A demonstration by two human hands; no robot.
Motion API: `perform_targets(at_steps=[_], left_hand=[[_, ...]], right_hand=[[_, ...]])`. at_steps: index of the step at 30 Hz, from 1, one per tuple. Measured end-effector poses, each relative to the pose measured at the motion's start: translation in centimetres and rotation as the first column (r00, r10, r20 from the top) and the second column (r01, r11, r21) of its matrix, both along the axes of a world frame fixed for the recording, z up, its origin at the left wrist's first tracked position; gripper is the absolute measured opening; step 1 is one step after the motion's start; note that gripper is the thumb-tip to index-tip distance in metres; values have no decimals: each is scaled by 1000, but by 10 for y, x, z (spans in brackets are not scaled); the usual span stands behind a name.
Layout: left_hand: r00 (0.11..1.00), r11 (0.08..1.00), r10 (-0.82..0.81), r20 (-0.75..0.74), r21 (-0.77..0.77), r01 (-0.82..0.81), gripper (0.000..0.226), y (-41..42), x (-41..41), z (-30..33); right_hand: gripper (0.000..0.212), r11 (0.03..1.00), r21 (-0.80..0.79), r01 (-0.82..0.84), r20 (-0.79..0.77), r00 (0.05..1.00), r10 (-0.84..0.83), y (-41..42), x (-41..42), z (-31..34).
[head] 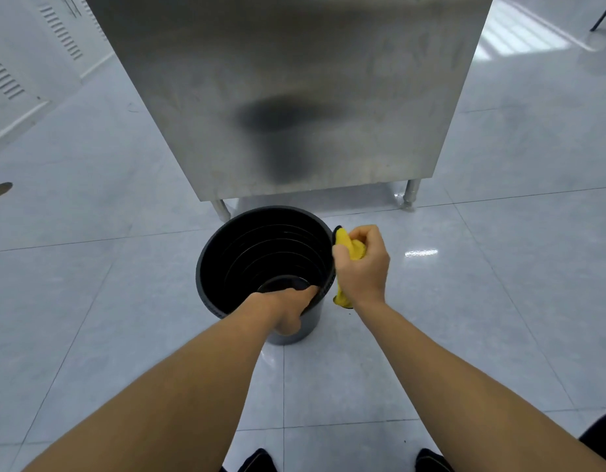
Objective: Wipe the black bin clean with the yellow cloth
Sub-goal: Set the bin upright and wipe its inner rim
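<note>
Yellow cloth (351,248) bunched in my right hand (362,267) hung just outside the right rim of the upright black bin (260,253) at frame centre, while my left hand (288,306) gripped its near rim.

Bin (260,260) stands upright on the floor (499,301), just before the foot of the metal cabinet (288,97). Left hand (288,310) grips the bin's near rim, fingers inside, thumb outside. Right hand (362,267) sits at the bin's right rim, outside the wall, holding the cloth (351,248); cloth hangs down beside the wall. Shoes (257,459) lie well nearer than the bin.
</note>
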State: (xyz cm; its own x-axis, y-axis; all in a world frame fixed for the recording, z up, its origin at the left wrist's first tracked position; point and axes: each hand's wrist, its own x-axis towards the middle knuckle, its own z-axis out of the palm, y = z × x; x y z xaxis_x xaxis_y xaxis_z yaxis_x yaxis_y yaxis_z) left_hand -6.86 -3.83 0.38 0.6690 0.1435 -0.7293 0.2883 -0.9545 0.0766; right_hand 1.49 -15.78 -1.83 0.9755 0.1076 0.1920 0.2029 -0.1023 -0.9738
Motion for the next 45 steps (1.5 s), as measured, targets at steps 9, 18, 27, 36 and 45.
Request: perform_targets(at_steps=[9, 18, 27, 36, 45], left_hand=[[996, 1000, 19, -85, 8, -18, 76, 13, -4, 2], [966, 977, -84, -246, 171, 129, 40, 21, -9, 10], [968, 987, -153, -198, 18, 160, 30, 12, -13, 15], [971, 989, -149, -186, -9, 150, 40, 7, -12, 9], [975, 992, 94, -201, -59, -108, 68, 19, -10, 6]], right_hand=[[56, 716, -543, -439, -6, 855, 519, 16, -3, -25], [26, 505, -809, -302, -46, 888, 457, 8, -12, -39], [20, 495, -843, -210, -36, 940, 338, 4, -12, -29], [10, 350, -908, -231, -101, 930, 353, -3, -18, -20], [21, 250, -951, -182, -57, 898, 437, 6, -21, -10]])
